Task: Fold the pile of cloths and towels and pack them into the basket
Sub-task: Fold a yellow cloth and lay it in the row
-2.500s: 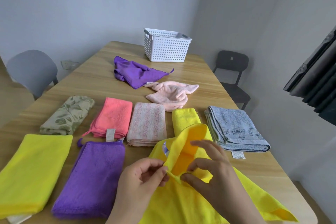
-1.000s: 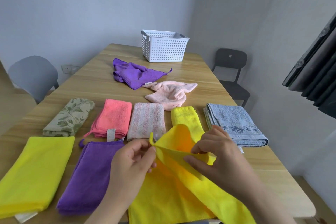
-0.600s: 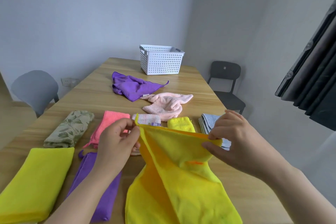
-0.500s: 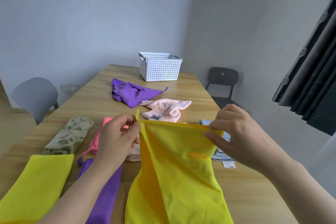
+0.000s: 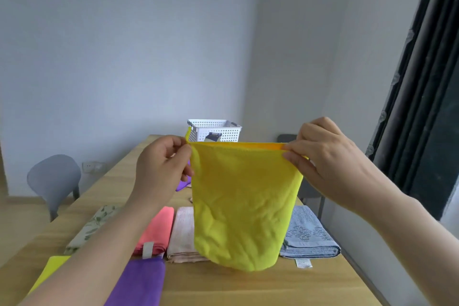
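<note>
Both hands, left hand (image 5: 161,164) and right hand (image 5: 323,156), pinch the top corners of the yellow cloth (image 5: 243,206), which hangs at centre frame above the desk (image 5: 223,288), soft, light and limp, so best gripped at its corners.

Plain pale walls meet in a corner beyond the wooden desk (image 5: 223,285). A grey chair (image 5: 53,181) stands off its left edge, near a wall socket (image 5: 90,166). Dark curtains (image 5: 417,97) hang on the right.
</note>
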